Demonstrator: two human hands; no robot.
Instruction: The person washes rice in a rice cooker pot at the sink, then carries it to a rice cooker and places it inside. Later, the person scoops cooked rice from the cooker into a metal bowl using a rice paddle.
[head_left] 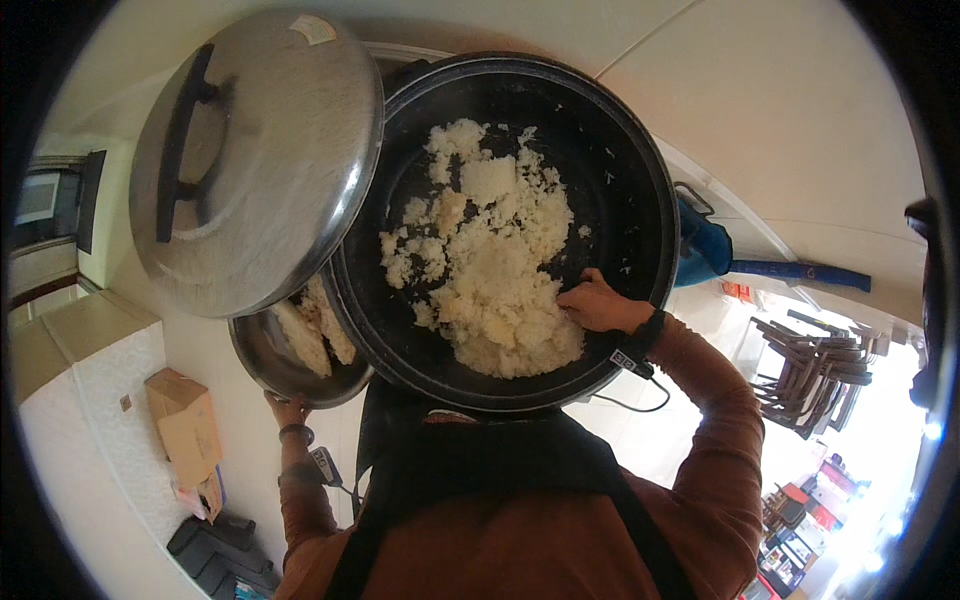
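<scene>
A wide black pot [625, 130] holds a heap of white cooked rice [505, 290], part of it in loose clumps with one blocky piece [490, 180] near the far end. My right hand [605, 303] reaches in over the pot's near right rim, its fingers curled and pressed into the right edge of the heap; the fingertips are partly hidden. At lower left, my left hand [288, 408] grips the near rim of a metal bowl [262, 358]. Inside that bowl lie long pale pieces of rice [302, 335]. Part of the bowl is covered by the lid and the pot.
A large metal lid [270, 140] with a black handle stands tilted against the pot's left side. Right of the pot is a blue long-handled tool [705, 245]. Stacked wooden stools [815, 370] stand at far right, a cardboard box [185, 425] at left.
</scene>
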